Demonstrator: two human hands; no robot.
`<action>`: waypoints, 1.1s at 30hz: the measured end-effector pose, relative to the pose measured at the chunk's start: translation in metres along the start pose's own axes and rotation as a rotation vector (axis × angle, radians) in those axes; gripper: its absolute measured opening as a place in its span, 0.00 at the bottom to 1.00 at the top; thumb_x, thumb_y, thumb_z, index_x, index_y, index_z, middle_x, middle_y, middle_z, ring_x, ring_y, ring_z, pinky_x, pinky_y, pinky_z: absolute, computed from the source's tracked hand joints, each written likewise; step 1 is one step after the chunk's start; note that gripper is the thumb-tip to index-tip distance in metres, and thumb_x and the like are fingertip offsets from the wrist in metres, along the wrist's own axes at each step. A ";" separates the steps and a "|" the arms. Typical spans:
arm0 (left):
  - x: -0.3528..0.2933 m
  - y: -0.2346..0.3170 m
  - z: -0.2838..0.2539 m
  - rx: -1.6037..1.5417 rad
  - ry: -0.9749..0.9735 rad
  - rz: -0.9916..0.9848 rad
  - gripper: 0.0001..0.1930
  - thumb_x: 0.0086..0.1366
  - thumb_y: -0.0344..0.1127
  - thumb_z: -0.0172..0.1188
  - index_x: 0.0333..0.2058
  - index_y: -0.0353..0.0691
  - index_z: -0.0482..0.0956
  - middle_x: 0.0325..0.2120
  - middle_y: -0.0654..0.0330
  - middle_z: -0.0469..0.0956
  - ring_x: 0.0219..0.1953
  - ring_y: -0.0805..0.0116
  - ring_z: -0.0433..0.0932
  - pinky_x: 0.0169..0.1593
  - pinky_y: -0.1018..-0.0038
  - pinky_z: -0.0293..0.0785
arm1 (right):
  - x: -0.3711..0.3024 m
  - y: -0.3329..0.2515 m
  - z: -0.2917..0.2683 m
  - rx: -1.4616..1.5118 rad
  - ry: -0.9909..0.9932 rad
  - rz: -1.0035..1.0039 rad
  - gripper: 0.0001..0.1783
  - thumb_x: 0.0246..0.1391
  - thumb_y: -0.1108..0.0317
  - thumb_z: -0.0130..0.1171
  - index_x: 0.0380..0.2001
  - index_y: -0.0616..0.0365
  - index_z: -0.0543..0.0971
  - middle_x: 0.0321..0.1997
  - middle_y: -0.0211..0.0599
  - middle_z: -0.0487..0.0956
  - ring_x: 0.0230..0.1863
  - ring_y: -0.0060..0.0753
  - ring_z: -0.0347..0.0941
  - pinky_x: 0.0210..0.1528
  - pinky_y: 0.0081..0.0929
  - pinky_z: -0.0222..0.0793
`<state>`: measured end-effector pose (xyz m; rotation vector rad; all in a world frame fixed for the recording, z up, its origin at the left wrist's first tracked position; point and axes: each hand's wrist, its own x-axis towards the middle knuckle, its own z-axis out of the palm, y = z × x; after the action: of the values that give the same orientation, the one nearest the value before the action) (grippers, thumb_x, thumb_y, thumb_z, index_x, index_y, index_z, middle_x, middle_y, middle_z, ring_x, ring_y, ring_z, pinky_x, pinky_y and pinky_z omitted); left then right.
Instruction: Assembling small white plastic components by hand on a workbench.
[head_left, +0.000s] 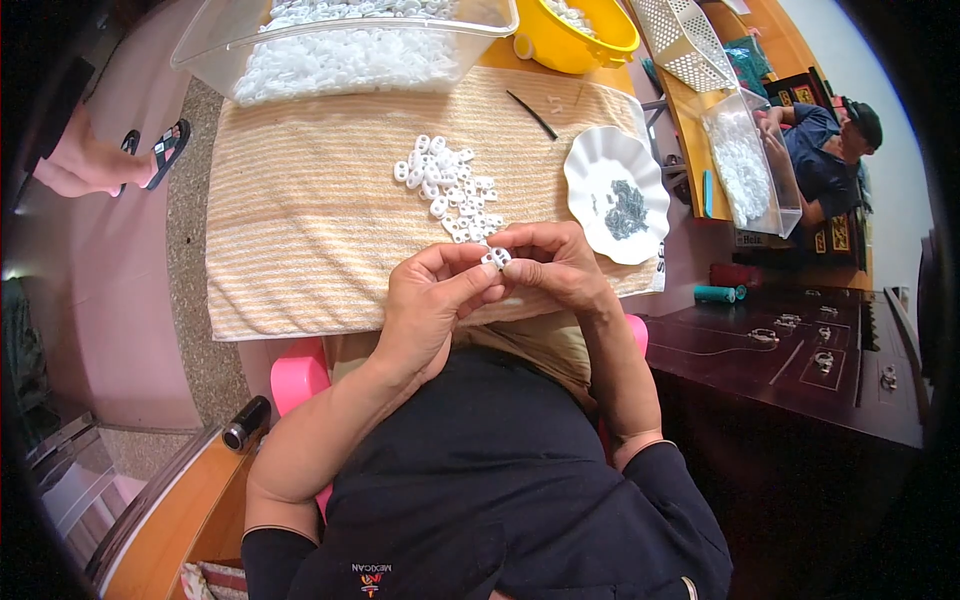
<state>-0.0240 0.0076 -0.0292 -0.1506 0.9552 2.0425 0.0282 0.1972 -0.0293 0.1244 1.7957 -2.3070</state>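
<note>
Our dark shirt [450,480] is nearest, filling the lower middle, with both bare forearms coming out of its short sleeves. Far left, someone else's sandaled foot [165,150] rests on the floor, and below it a dark cylinder [245,424] lies by a wooden edge. Next, a pink rounded object [300,375] shows beside our left forearm. Across the desk [622,80], whose top is mostly covered by a striped towel [290,230], stands a clear tub [488,38] heaped with white parts. Our left hand [425,295] has its thumb and index fingers gripping a small white piece [497,258], held over the towel's near part. Just beyond is a loose pile of white pieces [455,190]. Our right hand [560,265] meets the left, thumb and forefinger closed on that same piece. Farther back lie a thin black stick [532,115] and a yellow basin [550,45]. To the right, a scalloped white plate [590,170] holds small grey bits [627,210]. Past it, another person [815,150] sits by a second clear tub [785,200] of white parts.
</note>
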 end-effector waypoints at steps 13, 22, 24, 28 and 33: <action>-0.002 0.001 0.001 -0.077 0.016 -0.033 0.08 0.63 0.26 0.59 0.40 0.31 0.77 0.33 0.57 0.80 0.32 0.74 0.79 0.39 0.81 0.79 | 0.000 0.002 0.001 0.021 0.024 -0.007 0.17 0.55 0.77 0.59 0.48 0.70 0.74 0.38 0.44 0.81 0.37 0.30 0.80 0.40 0.25 0.79; -0.001 -0.002 0.000 -0.088 0.007 -0.042 0.08 0.62 0.27 0.60 0.40 0.33 0.78 0.30 0.58 0.80 0.31 0.74 0.79 0.37 0.82 0.79 | -0.003 0.001 0.006 0.078 0.045 -0.039 0.17 0.52 0.78 0.61 0.47 0.70 0.76 0.40 0.42 0.81 0.40 0.27 0.78 0.44 0.22 0.75; -0.001 -0.002 0.000 -0.086 0.012 -0.041 0.07 0.62 0.27 0.61 0.39 0.33 0.78 0.29 0.59 0.80 0.30 0.74 0.79 0.37 0.82 0.79 | -0.003 0.002 0.006 0.106 0.040 -0.026 0.17 0.52 0.78 0.61 0.46 0.70 0.76 0.41 0.41 0.81 0.41 0.27 0.78 0.44 0.21 0.75; 0.001 -0.004 -0.002 -0.093 -0.022 -0.029 0.07 0.62 0.27 0.61 0.39 0.35 0.77 0.29 0.60 0.80 0.30 0.75 0.79 0.36 0.82 0.78 | -0.003 0.002 0.007 0.089 0.044 -0.024 0.17 0.52 0.77 0.62 0.46 0.69 0.76 0.42 0.41 0.81 0.42 0.27 0.78 0.45 0.22 0.74; 0.002 -0.001 -0.001 -0.102 -0.062 -0.018 0.06 0.62 0.28 0.61 0.38 0.37 0.76 0.31 0.61 0.79 0.31 0.75 0.78 0.38 0.81 0.78 | -0.003 -0.001 0.009 0.059 0.056 -0.037 0.17 0.52 0.76 0.62 0.46 0.69 0.77 0.41 0.39 0.80 0.41 0.25 0.77 0.45 0.20 0.73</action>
<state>-0.0245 0.0085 -0.0311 -0.1486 0.8093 2.0681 0.0313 0.1894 -0.0260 0.1680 1.7702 -2.4061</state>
